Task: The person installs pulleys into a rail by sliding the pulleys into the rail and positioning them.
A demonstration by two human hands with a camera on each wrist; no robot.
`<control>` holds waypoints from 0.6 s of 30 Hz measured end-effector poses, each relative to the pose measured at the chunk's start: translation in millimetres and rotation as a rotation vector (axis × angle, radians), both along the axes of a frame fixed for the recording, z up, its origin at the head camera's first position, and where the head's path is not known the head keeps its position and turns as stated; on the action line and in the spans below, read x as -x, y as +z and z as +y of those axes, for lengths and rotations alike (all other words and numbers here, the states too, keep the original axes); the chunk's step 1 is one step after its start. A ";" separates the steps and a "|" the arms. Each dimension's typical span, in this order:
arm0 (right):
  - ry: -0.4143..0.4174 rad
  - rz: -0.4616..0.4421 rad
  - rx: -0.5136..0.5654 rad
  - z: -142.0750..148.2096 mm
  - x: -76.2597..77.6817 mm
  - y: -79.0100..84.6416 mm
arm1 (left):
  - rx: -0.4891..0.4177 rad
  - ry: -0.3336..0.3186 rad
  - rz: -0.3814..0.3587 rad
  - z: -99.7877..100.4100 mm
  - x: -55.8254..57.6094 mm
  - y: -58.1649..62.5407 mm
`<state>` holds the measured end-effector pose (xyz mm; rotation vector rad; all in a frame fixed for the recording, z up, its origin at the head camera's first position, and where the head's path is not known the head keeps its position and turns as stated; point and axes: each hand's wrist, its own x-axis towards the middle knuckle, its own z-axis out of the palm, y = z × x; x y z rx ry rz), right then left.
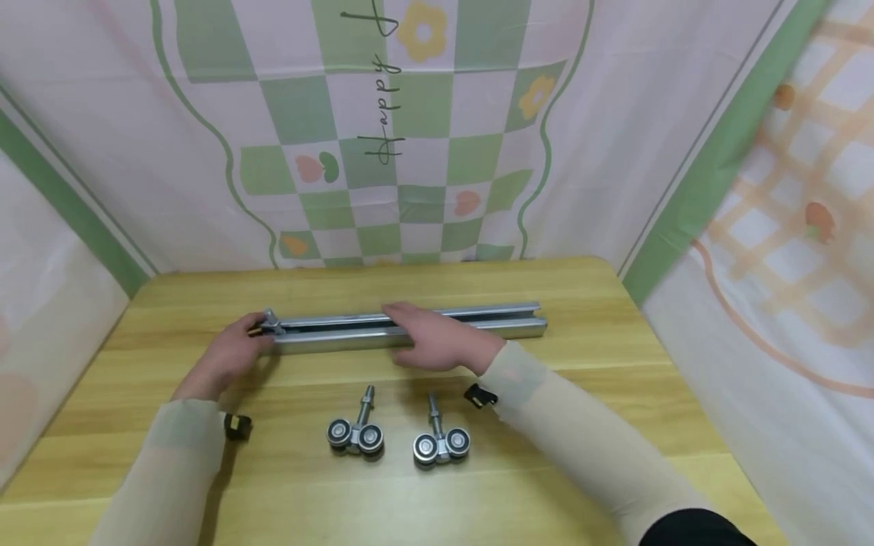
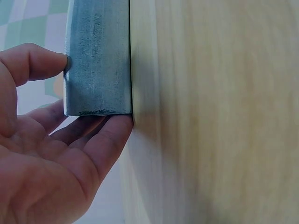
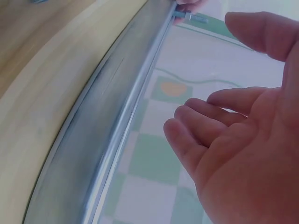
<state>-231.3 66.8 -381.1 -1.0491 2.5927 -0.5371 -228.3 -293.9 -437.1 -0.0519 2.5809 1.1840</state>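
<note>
While two roller trolleys (image 1: 354, 438) are lying nearest on the tabletop (image 1: 287, 493), bolts pointing away, the metal rail (image 1: 334, 341) is lying just beyond, slot up, long axis running left-right. Left hand (image 1: 235, 350) is touching its left end, by a bolt (image 1: 271, 320) sticking up; can't tell if it's gripping. Right hand (image 1: 440, 340) is holding nothing, thumb wide, blocking mid-rail from the head view. Patterned cloth (image 1: 423, 114) is hanging behind.
</note>
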 end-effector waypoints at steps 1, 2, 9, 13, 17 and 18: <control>0.001 0.004 0.010 5.7 -1.4 -0.9 | 0.000 0.000 -0.001 0.0 -0.3 0.0; -0.001 0.008 0.017 11.3 -2.6 -2.2 | 0.001 -0.001 -0.002 0.2 -0.5 0.2; -0.044 0.012 0.055 44.3 -17.5 -5.0 | 0.007 -0.004 -0.008 0.6 -1.7 1.1; -0.067 0.025 0.121 60.9 -27.8 -7.5 | 0.000 -0.005 -0.009 0.2 -2.0 0.9; -0.069 0.047 0.196 73.9 -37.7 -12.5 | -0.004 -0.007 -0.010 0.0 -2.4 1.0; -0.070 0.039 0.209 76.1 -39.7 -14.0 | -0.004 -0.006 -0.011 0.1 -2.5 1.1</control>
